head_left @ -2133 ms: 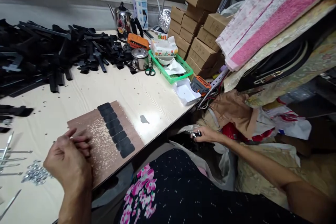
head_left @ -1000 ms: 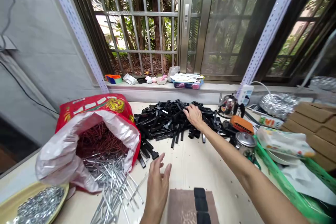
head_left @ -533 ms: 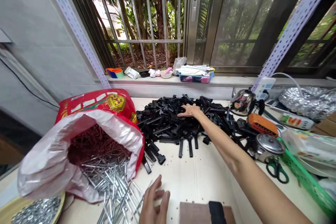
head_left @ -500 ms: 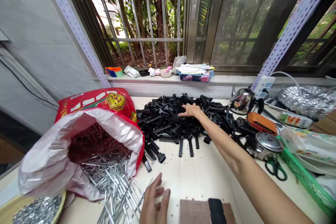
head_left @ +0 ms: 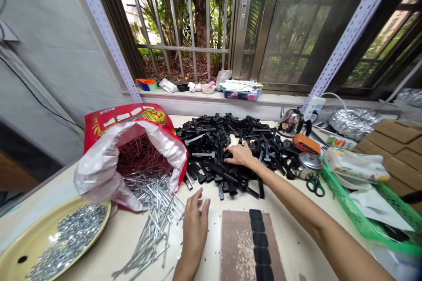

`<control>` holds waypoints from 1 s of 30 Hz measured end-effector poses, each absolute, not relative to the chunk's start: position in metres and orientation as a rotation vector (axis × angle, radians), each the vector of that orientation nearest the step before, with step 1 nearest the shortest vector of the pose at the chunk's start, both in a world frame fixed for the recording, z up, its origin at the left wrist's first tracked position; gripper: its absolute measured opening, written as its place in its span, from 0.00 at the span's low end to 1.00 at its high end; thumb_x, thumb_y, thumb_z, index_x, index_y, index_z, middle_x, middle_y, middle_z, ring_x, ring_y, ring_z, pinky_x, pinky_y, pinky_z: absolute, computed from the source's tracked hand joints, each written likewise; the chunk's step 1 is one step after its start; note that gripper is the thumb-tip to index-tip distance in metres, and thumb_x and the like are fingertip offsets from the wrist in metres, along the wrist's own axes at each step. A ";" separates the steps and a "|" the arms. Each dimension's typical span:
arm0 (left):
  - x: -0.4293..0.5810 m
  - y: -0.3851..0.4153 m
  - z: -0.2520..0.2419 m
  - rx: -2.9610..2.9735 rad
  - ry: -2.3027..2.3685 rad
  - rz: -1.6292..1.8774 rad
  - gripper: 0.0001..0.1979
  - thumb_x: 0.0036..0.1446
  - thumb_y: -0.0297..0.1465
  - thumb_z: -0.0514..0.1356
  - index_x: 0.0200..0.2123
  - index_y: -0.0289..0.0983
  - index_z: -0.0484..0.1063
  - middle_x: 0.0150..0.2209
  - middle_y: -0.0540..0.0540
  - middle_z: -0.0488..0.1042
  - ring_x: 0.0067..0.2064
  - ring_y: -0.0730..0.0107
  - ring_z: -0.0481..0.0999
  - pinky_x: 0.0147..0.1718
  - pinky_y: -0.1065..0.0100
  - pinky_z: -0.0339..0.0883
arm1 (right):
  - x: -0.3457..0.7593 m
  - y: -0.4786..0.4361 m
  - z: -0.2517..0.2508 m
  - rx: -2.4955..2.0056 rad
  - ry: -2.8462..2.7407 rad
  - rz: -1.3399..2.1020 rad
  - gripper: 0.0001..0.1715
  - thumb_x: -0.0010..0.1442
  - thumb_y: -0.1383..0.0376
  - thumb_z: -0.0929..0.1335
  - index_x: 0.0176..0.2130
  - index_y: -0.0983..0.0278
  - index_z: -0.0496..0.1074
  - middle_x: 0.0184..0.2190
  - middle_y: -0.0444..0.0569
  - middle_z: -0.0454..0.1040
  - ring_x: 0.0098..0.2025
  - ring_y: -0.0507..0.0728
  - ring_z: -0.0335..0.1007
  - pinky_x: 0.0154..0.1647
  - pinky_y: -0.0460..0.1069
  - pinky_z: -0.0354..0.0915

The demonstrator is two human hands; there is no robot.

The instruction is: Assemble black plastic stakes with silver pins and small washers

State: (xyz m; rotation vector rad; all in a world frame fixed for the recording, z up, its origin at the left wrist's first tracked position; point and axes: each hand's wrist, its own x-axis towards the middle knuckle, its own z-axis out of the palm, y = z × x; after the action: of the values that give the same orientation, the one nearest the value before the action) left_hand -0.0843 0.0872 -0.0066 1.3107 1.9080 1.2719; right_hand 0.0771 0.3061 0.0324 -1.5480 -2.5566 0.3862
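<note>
My right hand [head_left: 242, 154] reaches into a wide heap of black plastic parts [head_left: 211, 169], fingers apart and touching the parts, with none seen gripped. Under the fingers, some of the pieces are hidden. Many are long and narrow with a wider end. My left hand [head_left: 194, 226] hovers over the table, empty, its thumb apart from the fingers. It is between loose silver metal rods [head_left: 154, 224] and a brown board [head_left: 235, 246] carrying a column of black rounded pads [head_left: 260, 240].
A red-and-white sack [head_left: 95, 175] lies open at left, spilling rods. A yellow dish [head_left: 13, 250] of small metal pieces stands before it. At right are a kettle [head_left: 290, 122], an orange device [head_left: 306, 144], scissors [head_left: 315, 185], a green basket [head_left: 349, 210] and cardboard boxes [head_left: 395, 153].
The view has tipped downward, showing more board and dish. Black parts have shifted towards me under my right hand, baring a patch of table behind it. My left hand stays open.
</note>
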 end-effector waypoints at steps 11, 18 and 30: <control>-0.069 0.081 0.038 1.583 1.879 1.458 0.19 0.62 0.40 0.50 0.49 0.37 0.71 0.49 0.39 0.70 0.51 0.57 0.71 0.46 0.56 0.69 | 0.123 0.274 0.079 -1.193 -1.935 1.106 0.22 0.59 0.54 0.60 0.47 0.65 0.62 0.34 0.49 0.73 0.29 0.53 0.72 0.28 0.47 0.66; -0.028 0.091 0.050 1.918 1.685 1.336 0.24 0.61 0.29 0.50 0.60 0.34 0.59 0.56 0.37 0.68 0.57 0.58 0.67 0.55 0.54 0.61 | 0.111 0.178 0.077 -0.809 -1.774 1.712 0.18 0.53 0.58 0.69 0.40 0.64 0.64 0.24 0.39 0.66 0.18 0.46 0.62 0.18 0.42 0.59; -0.040 0.060 0.039 2.187 1.490 1.086 0.20 0.59 0.26 0.50 0.55 0.40 0.65 0.56 0.41 0.69 0.60 0.57 0.65 0.61 0.47 0.48 | 0.137 0.123 0.055 -1.149 -2.062 1.334 0.12 0.66 0.64 0.53 0.44 0.61 0.61 0.22 0.39 0.71 0.20 0.49 0.69 0.20 0.42 0.60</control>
State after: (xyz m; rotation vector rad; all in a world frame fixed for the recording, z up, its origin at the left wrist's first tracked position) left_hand -0.0404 0.0599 0.0391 2.1868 1.4902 1.0858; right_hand 0.1369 0.1231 0.0552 -1.1488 -2.0616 1.3337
